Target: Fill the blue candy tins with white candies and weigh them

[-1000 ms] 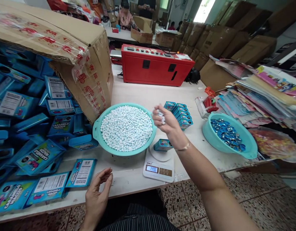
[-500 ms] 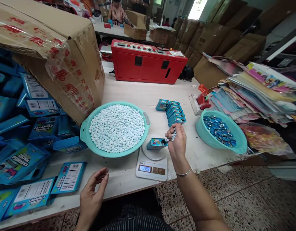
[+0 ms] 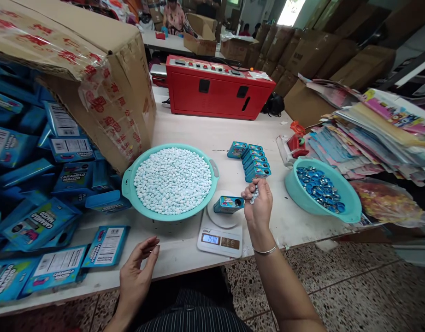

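Note:
My right hand (image 3: 259,200) is closed around several small pale candies (image 3: 254,195), just right of a blue tin (image 3: 224,205). That tin stands on a white digital scale (image 3: 220,240) with a lit display, and a dark round hole shows in its top. My left hand (image 3: 139,265) holds nothing; its fingers are apart over the table's front edge. Behind the scale to the left, a turquoise basin (image 3: 126,184) is full of pale candies (image 3: 174,180). A short row of blue tins (image 3: 256,166) stands behind my right hand.
A turquoise bowl (image 3: 292,184) of blue lids stands at the right. Left is a large cardboard box (image 3: 129,92) spilling blue tins (image 3: 36,226). A red machine (image 3: 219,90) stands at the back, with stacked printed packaging (image 3: 337,143) to its right. A person (image 3: 174,18) sits farther off.
The scale's displayed number has risen. My right hand has drawn slightly away from the tin, still holding candies. The whole view has shifted a little; my left hand stays similarly posed.

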